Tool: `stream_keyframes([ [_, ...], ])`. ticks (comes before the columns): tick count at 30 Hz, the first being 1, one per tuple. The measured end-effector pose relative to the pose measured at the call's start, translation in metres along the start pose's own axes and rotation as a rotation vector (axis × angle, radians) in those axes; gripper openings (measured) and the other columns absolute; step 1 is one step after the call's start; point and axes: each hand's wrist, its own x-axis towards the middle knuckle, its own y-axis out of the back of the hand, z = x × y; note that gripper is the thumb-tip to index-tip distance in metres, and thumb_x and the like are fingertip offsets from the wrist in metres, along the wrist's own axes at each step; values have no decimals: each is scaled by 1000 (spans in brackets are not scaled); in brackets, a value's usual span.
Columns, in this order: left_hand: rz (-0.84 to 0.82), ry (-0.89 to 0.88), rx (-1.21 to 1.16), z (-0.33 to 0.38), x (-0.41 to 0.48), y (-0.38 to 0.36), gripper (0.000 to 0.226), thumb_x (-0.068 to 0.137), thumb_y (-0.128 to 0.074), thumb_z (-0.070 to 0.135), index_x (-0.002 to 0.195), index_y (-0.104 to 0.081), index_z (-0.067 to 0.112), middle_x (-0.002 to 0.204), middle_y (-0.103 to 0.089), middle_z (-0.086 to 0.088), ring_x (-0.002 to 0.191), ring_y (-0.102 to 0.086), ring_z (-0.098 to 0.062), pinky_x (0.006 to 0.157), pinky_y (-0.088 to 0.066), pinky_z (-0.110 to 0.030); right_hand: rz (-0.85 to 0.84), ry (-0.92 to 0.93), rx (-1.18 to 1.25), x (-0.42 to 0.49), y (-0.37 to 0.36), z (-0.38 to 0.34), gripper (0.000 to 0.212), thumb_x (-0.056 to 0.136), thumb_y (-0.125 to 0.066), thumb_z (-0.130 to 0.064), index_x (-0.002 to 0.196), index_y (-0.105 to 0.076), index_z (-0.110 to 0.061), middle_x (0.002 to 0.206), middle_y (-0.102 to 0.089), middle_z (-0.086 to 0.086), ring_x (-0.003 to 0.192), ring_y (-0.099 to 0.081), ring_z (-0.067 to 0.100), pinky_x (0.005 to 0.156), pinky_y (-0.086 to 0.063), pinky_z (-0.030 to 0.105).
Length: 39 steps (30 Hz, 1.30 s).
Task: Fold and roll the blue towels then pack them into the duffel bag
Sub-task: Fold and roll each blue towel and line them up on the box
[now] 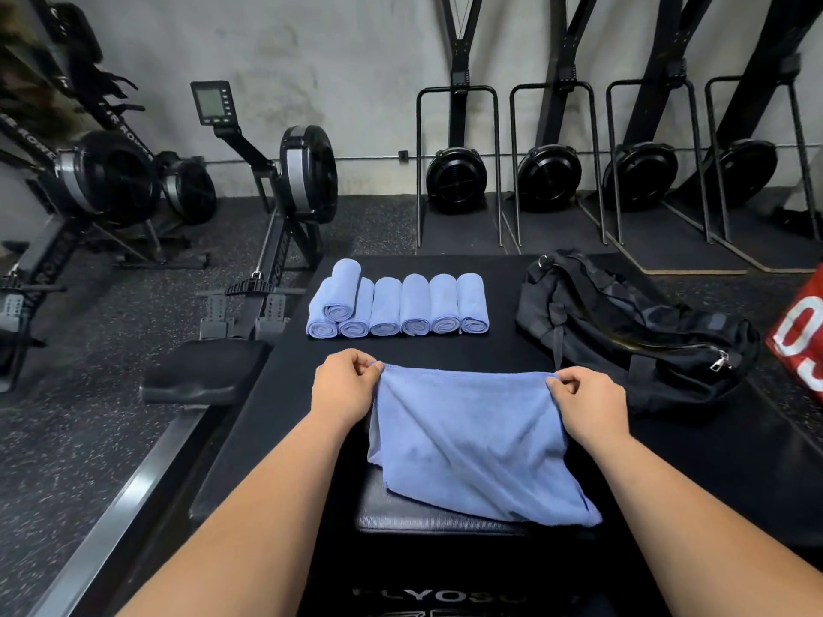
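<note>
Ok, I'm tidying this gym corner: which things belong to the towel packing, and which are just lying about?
Part of the job: flat blue towel, pinched at its far corners by the left hand and right hand; seven rolled towels; black duffel bag.

Just lying about: rowing machines; red item with white print at the right edge.
</note>
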Motion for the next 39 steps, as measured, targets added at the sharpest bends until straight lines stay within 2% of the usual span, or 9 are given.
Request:
stream_keyframes([
  [8, -11, 60, 54, -18, 40, -34, 10, 94, -72, 32, 85, -71, 28, 79, -70, 13, 83, -68, -14, 77, -54, -33, 6, -21, -20, 29, -38, 2, 11, 96, -69, -29, 86, -73, -28, 73, -67, -10, 81, -62, 21, 72, -40, 32],
  [11, -15, 65, 73, -32, 39, -47, 10, 94, -71, 35, 86, -71, 29, 77, -70, 13, 79, -67, -12, 79, -56, -36, 94, 18, -29, 23, -52, 11, 13, 96, -68, -24, 84, -72, -25, 76, -63, -7, 78, -61, 23, 69, -40, 33],
  [17, 97, 42, 61, -45, 36, -61, 16, 96, -68, 40, 83, -64, 31, 70, -67, 14, 69, -61, -1, 63, -43, -27, 200, 40, -23, 21, -63, 19, 11, 97, -68, -24, 86, -72, -25, 76, -56, -5, 69, -55, 15, 65, -38, 31],
  [21, 104, 0, 108, -48, 38, -63, 15, 97, -65, 42, 87, -62, 32, 68, -65, 13, 68, -61, -4, 71, -50, -35, 211, 28, -67, 22, -67, 20, 9, 99, -67, -25, 92, -72, -24, 84, -56, -5, 85, -53, 22, 70, -41, 34],
  [24, 86, -43, 180, -51, 39, -67, 6, 96, -63, 42, 94, -64, 36, 71, -65, 16, 75, -64, -10, 81, -51, -40, 184, 14, -127, 23, -69, 21, 12, 100, -65, -29, 102, -75, -22, 93, -56, -1, 98, -47, 23, 75, -40, 36],
  [27, 79, -67, 215, -54, 41, -70, 9, 96, -60, 44, 100, -67, 40, 76, -67, 19, 82, -66, -13, 86, -52, -44, 152, 2, -150, 24, -68, 19, 20, 100, -63, -31, 112, -74, -21, 101, -55, 1, 108, -47, 27, 77, -39, 35],
  [30, 69, -87, 246, -54, 41, -70, 11, 96, -58, 46, 101, -66, 41, 76, -64, 18, 84, -64, -14, 87, -51, -46, 128, 17, -164, 23, -67, 17, 20, 99, -62, -33, 112, -72, -22, 98, -47, -4, 107, -45, 25, 76, -39, 35],
  [34, 64, -113, 311, -55, 41, -72, 11, 96, -55, 48, 96, -62, 40, 75, -61, 16, 82, -60, -15, 82, -49, -46, 117, 13, -176, 23, -68, 15, 19, 98, -61, -35, 106, -70, -21, 99, -50, -1, 104, -44, 24, 77, -43, 37],
  [39, 62, -112, 281, -55, 41, -73, 10, 97, -58, 47, 94, -61, 39, 85, -60, 16, 84, -60, -13, 85, -45, -44, 99, 21, -227, 23, -67, 13, 17, 98, -59, -33, 108, -68, -23, 105, -53, 4, 104, -46, 28, 88, -47, 44],
])
